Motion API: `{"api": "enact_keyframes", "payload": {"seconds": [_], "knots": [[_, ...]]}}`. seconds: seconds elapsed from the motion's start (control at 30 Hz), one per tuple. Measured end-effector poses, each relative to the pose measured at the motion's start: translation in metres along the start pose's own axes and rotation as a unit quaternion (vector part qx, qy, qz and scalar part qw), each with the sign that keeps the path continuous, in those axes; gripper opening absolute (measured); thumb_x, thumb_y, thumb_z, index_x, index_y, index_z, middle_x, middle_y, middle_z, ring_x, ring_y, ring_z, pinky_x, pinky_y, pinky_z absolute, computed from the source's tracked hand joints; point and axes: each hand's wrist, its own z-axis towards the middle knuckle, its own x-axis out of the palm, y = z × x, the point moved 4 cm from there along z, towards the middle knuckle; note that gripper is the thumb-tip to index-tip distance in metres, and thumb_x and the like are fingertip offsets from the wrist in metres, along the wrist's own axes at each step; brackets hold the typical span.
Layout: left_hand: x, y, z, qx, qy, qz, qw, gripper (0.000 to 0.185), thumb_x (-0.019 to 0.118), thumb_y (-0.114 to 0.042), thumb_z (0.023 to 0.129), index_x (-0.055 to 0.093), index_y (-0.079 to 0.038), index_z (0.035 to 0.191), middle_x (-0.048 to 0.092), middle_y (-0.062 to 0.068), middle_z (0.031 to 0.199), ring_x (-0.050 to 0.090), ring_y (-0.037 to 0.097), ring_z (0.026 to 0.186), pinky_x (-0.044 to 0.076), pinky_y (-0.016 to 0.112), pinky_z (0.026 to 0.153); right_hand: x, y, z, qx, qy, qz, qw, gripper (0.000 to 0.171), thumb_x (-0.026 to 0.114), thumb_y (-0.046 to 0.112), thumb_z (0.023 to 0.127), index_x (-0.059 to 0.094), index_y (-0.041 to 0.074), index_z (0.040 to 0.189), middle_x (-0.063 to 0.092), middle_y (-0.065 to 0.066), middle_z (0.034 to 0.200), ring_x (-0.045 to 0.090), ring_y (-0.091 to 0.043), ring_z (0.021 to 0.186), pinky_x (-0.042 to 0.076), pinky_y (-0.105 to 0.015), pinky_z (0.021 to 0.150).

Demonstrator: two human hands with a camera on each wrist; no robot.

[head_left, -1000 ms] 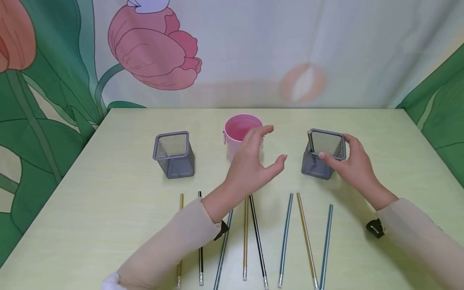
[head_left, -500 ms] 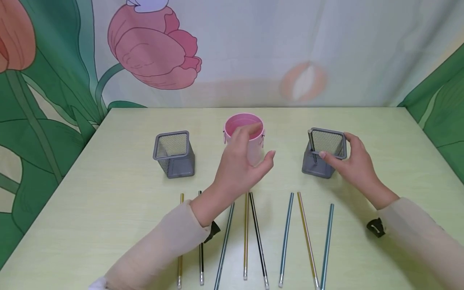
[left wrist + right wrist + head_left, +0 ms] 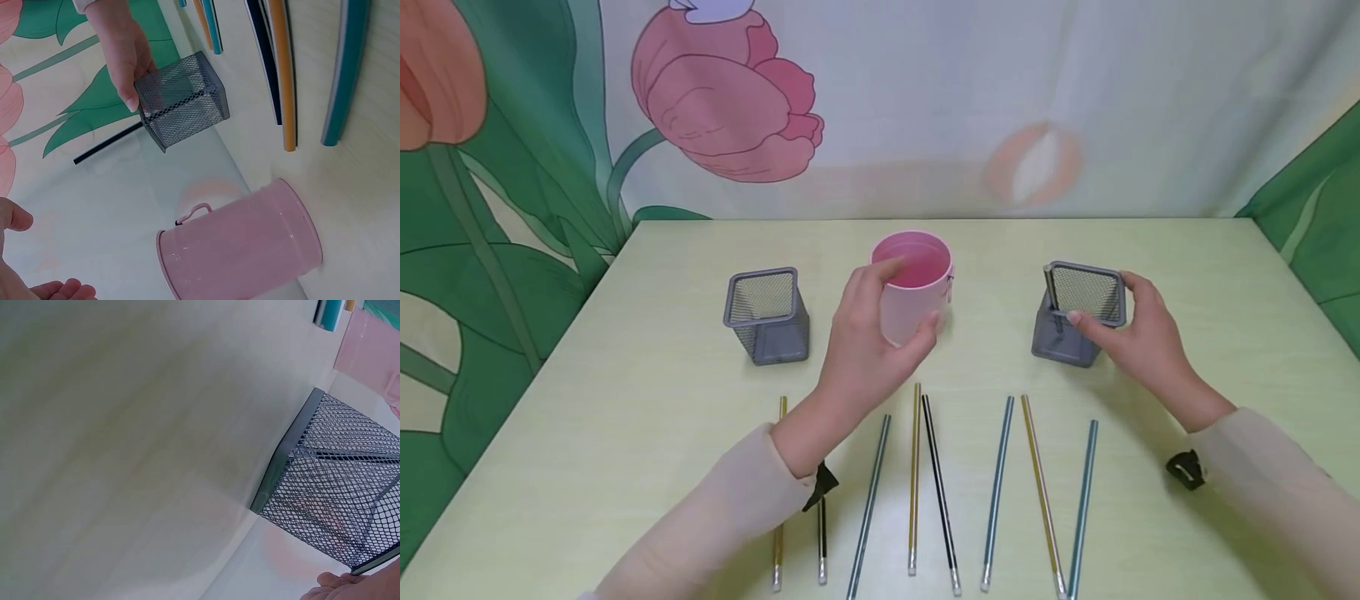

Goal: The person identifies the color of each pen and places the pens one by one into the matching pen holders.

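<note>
Left hand [image 3: 867,340] shifted left, overlapping bucket [image 3: 917,305].

Pink bucket [image 3: 914,310], grey mesh holders [image 3: 782,337], yellow, black and blue pencils [image 3: 999,483], flower-patterned curtain [image 3: 910,100]

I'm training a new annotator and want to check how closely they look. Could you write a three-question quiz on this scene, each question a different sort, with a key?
1. Fill in the container: the right hand grips the ____.
2. True or false: the left hand holds a yellow pencil.
3. Count: how many black pencils lie on the table?

Key
1. mesh cup with a dark pencil in it
2. False; the left wrist view shows its thumb and fingers apart, with nothing between them.
3. Two; one is partly hidden by the left arm in the head view.
</note>
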Motion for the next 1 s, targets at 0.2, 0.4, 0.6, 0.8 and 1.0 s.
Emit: {"api": "enact_keyframes", "payload": {"seconds": [0.2,0.4,0.6,0.8,1.0], "knots": [[-0.006,0.003,-0.005,-0.003,-0.012,0.014,0.9998,0.048,0.069,-0.012,0.080,0.050,0.004,0.120,0.056,0.018,0.115,0.053,0.029,0.111,0.048,0.042,0.094,-0.001,-0.002,0.000,0.001,-0.002,-0.004,1.000,0.090,0.063,0.044,0.088,0.017,-0.008,0.147,0.026,-0.033,0.147,0.028,-0.050,0.133,0.028,-0.065,0.103],[-0.012,0.007,-0.011,-0.022,-0.024,0.021,0.9992,0.041,0.068,-0.009,0.081,0.052,0.006,0.115,0.057,0.019,0.112,0.054,0.030,0.108,0.047,0.042,0.094,-0.001,-0.001,0.000,-0.002,-0.001,-0.007,1.000,0.090,0.063,0.043,0.088,0.019,-0.008,0.146,0.029,-0.032,0.145,0.032,-0.049,0.131,0.031,-0.065,0.101],[-0.020,0.014,-0.016,-0.059,-0.023,0.047,0.9969,0.036,0.068,-0.008,0.081,0.054,0.006,0.111,0.058,0.018,0.105,0.055,0.030,0.099,0.048,0.040,0.089,-0.001,0.001,0.000,-0.002,0.000,-0.006,1.000,0.089,0.063,0.043,0.088,0.019,-0.008,0.146,0.029,-0.032,0.145,0.032,-0.049,0.130,0.031,-0.065,0.101],[-0.025,0.023,-0.020,-0.120,0.011,0.065,0.9905,0.037,0.068,-0.011,0.082,0.054,0.004,0.112,0.058,0.017,0.106,0.056,0.030,0.099,0.048,0.040,0.087,-0.001,0.001,-0.001,-0.001,-0.001,-0.004,1.000,0.089,0.063,0.044,0.088,0.019,-0.008,0.146,0.030,-0.032,0.145,0.032,-0.049,0.131,0.031,-0.065,0.101],[-0.031,0.028,-0.027,-0.170,0.044,0.074,0.9818,0.040,0.067,-0.015,0.084,0.054,0.004,0.117,0.057,0.017,0.113,0.054,0.030,0.104,0.046,0.041,0.090,-0.001,-0.001,-0.001,-0.002,-0.001,0.000,1.000,0.089,0.063,0.043,0.088,0.020,-0.008,0.146,0.031,-0.032,0.144,0.033,-0.049,0.129,0.031,-0.065,0.100]]}}
